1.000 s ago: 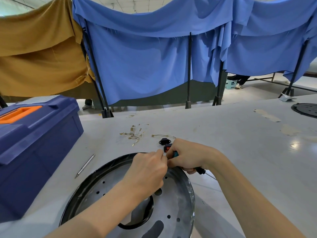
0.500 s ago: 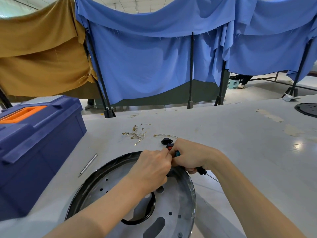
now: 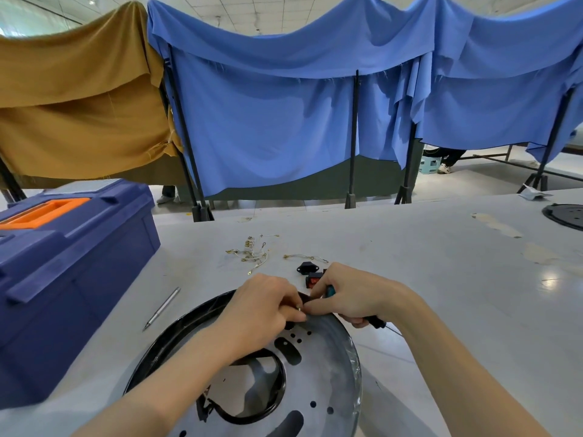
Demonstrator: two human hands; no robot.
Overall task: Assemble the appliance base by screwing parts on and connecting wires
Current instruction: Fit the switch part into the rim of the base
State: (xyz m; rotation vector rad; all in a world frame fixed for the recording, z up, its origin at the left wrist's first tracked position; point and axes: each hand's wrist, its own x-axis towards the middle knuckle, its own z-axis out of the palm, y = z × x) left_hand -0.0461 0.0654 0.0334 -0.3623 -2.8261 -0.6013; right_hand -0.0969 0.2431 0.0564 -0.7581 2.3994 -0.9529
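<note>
The round metal appliance base (image 3: 328,373) with a black rim and several holes lies in front of me on the table. My left hand (image 3: 262,307) and my right hand (image 3: 350,294) meet at its far rim. The left fingers pinch a small metal terminal (image 3: 298,308) there. My right hand grips a screwdriver (image 3: 377,323) with a teal and black handle, its shaft sticking out to the right. A red rocker switch (image 3: 314,280) and a black part (image 3: 305,267) lie just beyond my hands. Loose wires with ring terminals (image 3: 252,252) lie farther back.
A blue toolbox (image 3: 63,263) with an orange handle stands at the left. A thin metal pen-like tool (image 3: 161,309) lies between it and the base. Another black round base (image 3: 564,216) sits at the far right. Blue and brown cloths hang behind the table.
Both hands stayed at the far rim of the base. The hands shifted slightly, and the small terminal now shows between the fingertips.
</note>
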